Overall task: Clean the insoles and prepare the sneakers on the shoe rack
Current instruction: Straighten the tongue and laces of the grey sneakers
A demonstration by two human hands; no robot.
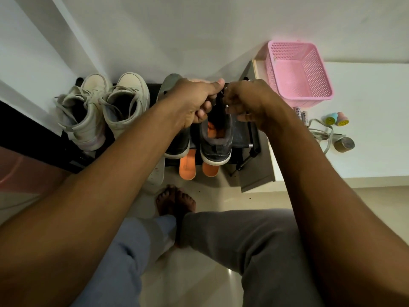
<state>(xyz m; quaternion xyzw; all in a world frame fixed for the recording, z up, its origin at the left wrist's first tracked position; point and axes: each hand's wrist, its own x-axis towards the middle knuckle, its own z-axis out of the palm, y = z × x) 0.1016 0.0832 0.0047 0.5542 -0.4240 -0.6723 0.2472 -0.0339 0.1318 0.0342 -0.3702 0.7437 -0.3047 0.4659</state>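
Note:
Two dark sneakers with white soles stand on the black shoe rack (pixel 254 138). The right dark sneaker (pixel 218 147) shows an orange lining inside. My left hand (pixel 194 100) grips its tongue or upper edge, fingers curled into the opening. My right hand (pixel 245 103) pinches the dark material near the laces. The left dark sneaker (pixel 179 145) is mostly hidden under my left forearm. Two orange insoles (pixel 187 167) stick out from under the sneakers at the rack's front edge. A grey insole (pixel 168 85) lies behind my left hand, and a white insole (pixel 158 173) lies below it.
A pair of white high-top sneakers (pixel 99 111) sits on the rack's left side. A pink plastic basket (pixel 298 72) stands on a white surface at right, with small markers, smiley stamps (pixel 336 120), a strap and a tape roll (pixel 344 144). My knees and bare feet are below.

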